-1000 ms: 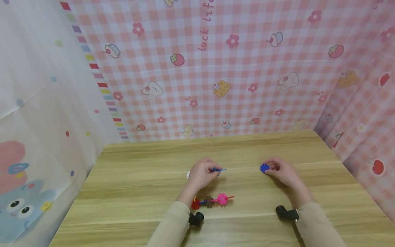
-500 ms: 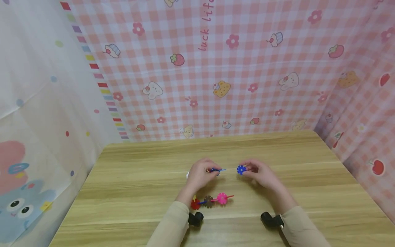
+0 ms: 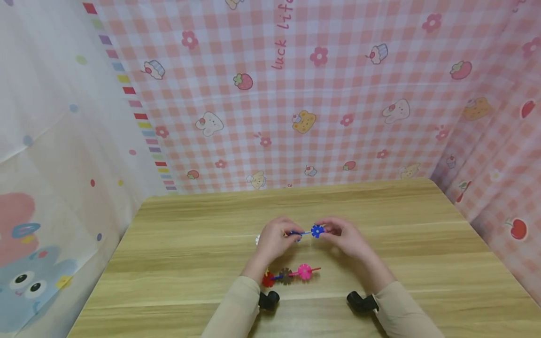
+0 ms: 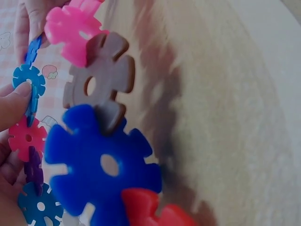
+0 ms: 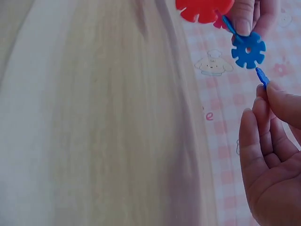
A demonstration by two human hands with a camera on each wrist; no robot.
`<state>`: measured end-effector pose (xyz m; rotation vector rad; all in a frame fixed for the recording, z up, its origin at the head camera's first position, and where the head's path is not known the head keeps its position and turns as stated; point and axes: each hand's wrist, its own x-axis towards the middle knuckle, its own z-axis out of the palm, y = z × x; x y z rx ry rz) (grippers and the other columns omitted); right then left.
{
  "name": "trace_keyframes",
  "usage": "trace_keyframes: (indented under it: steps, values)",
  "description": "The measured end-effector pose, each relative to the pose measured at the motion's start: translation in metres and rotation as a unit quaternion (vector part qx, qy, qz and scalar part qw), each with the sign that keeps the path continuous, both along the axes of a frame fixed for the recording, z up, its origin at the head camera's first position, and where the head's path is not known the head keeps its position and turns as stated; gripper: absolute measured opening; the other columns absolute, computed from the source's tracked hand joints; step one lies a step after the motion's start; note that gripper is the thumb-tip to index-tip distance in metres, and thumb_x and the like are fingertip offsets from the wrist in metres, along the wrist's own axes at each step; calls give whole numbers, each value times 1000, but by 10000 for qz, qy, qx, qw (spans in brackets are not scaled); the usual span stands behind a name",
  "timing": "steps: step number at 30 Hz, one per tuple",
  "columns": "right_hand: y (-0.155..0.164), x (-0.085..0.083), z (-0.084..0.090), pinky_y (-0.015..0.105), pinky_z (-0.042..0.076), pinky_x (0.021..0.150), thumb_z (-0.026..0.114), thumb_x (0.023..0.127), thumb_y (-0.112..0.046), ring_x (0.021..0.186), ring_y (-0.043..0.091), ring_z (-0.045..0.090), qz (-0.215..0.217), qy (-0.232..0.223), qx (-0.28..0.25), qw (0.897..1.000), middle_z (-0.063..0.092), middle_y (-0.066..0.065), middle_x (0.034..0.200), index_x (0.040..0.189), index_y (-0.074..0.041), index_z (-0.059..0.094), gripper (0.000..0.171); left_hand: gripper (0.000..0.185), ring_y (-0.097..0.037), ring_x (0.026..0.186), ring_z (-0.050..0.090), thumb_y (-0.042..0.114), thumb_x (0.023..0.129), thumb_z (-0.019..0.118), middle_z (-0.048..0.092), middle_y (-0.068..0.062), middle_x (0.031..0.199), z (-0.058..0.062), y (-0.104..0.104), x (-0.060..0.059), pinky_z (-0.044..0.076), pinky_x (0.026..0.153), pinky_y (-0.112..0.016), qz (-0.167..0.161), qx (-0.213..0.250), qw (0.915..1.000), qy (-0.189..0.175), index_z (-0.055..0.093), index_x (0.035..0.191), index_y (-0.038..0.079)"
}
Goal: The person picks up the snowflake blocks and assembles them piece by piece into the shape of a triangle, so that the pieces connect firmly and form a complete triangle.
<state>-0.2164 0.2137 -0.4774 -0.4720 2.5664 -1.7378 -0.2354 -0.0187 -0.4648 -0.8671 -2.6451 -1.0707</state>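
Observation:
Pinched in the left hand (image 3: 276, 239) is a chain of notched plastic snowflake discs. Its light blue disc (image 4: 29, 79) lies under the left thumb, with pink (image 4: 27, 139), purple (image 4: 34, 172) and teal (image 4: 40, 205) discs linked below. Between thumb and forefinger, the right hand (image 5: 273, 155) pinches a dark blue snowflake disc (image 3: 317, 231), seen edge-on in the right wrist view. That disc's edge meets or nearly meets the light blue disc's rim; whether it sits in a slot I cannot tell. The left fingers hide part of the chain in the head view.
A second chain of discs lies on the wooden table (image 3: 190, 263) nearer the body, with red (image 3: 268, 280), brown (image 3: 285, 276) and pink (image 3: 305, 272) discs. A white disc (image 3: 257, 240) shows beside the left hand. A checked curtain (image 3: 270, 94) hangs behind the table.
The right hand has moved left with the dark blue disc, bringing it up to the end of the left hand's chain. The left hand has stayed almost still.

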Motion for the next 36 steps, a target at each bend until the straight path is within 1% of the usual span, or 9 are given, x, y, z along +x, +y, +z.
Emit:
trace_keyframes:
  steps: [4, 9, 14, 17, 21, 26, 29, 33, 36]
  values:
    - [-5, 0, 1, 24, 51, 74, 70, 88, 0, 83, 22, 61, 26, -22, -74, 10000, 66, 12, 93, 119, 3, 65, 31, 11, -12, 88, 62, 15, 84, 79, 69, 4, 96, -1, 1, 2, 51, 80, -28, 4, 11, 9999, 127, 79, 94, 18]
    - [-8, 0, 2, 24, 52, 71, 69, 88, 0, 78, 17, 60, 29, -136, -262, 9996, 65, 12, 90, 120, 5, 64, 32, 8, -14, 87, 63, 13, 83, 80, 69, 3, 92, -1, 1, 4, 52, 78, -30, 15, 144, 9994, 324, 80, 90, 17]
    - [-11, 0, 3, 26, 56, 71, 68, 88, 4, 77, 15, 60, -43, -344, -436, 9984, 65, 13, 89, 120, 7, 63, 33, 7, -14, 84, 63, 11, 81, 81, 69, 4, 89, -1, 2, 6, 52, 76, -30, 128, 261, 9987, 418, 80, 87, 15]
    - [-14, 1, 3, 29, 57, 71, 68, 88, 4, 76, 16, 60, -121, -440, -538, 9975, 65, 11, 87, 121, 7, 62, 34, 7, -15, 83, 63, 10, 80, 82, 69, 3, 88, -2, 3, 6, 52, 76, -30, 186, 333, 9976, 570, 79, 85, 15]
    - [-17, 1, 2, 29, 57, 70, 68, 87, 5, 74, 16, 60, -203, -475, -660, 9965, 65, 11, 86, 121, 8, 62, 34, 7, -17, 84, 64, 9, 80, 82, 70, 2, 88, -2, 4, 5, 53, 78, -32, 211, 384, 9964, 729, 79, 84, 14]
    - [-19, 0, -1, 29, 57, 72, 66, 88, 6, 78, 20, 62, -178, -555, -875, 9945, 65, 16, 90, 122, 9, 61, 35, 8, -16, 85, 64, 8, 80, 82, 70, 3, 89, -4, 1, 4, 53, 78, -31, 223, 358, 9970, 648, 78, 82, 14]
    - [-19, 0, -3, 34, 58, 75, 65, 89, 5, 82, 26, 64, -48, -551, -966, 9938, 65, 18, 94, 125, 9, 58, 37, 7, -15, 86, 64, 9, 81, 81, 70, 3, 90, -3, -1, 3, 53, 77, -29, 233, 335, 9974, 595, 78, 84, 14]
    - [-16, 0, -4, 36, 58, 79, 65, 91, 1, 86, 30, 65, 77, -462, -844, 9953, 66, 20, 98, 131, 8, 54, 42, 7, -16, 87, 64, 10, 82, 81, 70, 3, 92, -1, -3, 2, 53, 78, -29, 301, 313, 9980, 458, 79, 87, 14]
    - [-11, 3, -6, 32, 56, 81, 66, 92, -3, 90, 30, 65, 166, -481, -680, 9964, 66, 23, 102, 134, 7, 52, 45, 8, -15, 87, 64, 10, 82, 80, 70, 3, 93, 1, -6, 2, 53, 78, -30, 385, 310, 9984, 271, 79, 89, 15]
